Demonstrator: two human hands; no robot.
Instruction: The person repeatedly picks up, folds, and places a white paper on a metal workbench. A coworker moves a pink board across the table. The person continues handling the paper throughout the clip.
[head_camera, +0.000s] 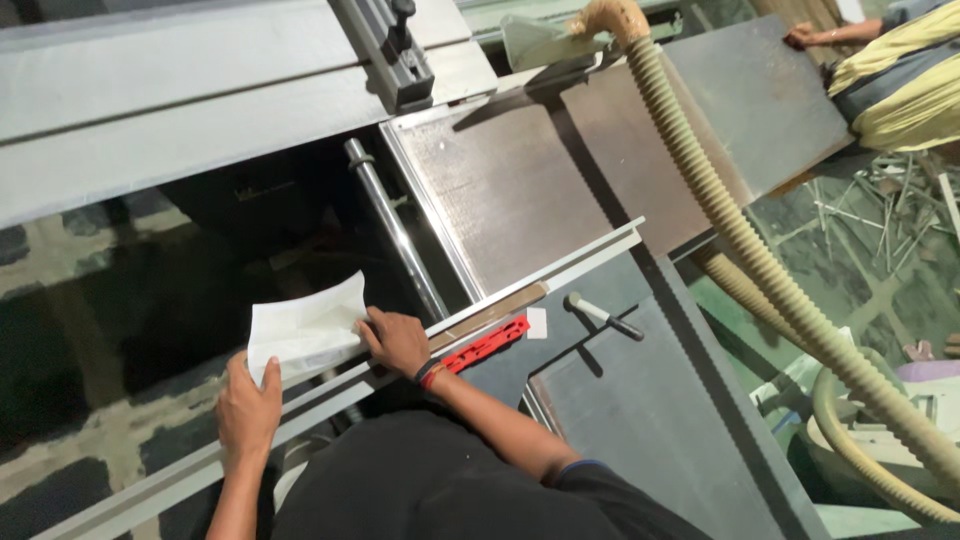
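I hold a white sheet of paper over the pale metal fence rail of a table saw. My left hand grips the sheet's lower left corner with thumb on top. My right hand pinches the sheet's right edge and rests on the rail. A red and black band sits on my right wrist. A red plastic piece lies on the rail just right of that hand.
A ribbed beige dust hose crosses the saw table to the right. A board lies at the far end, touched by another person's hand. A small lever handle stands near the rail. Scrap strips litter the floor at right.
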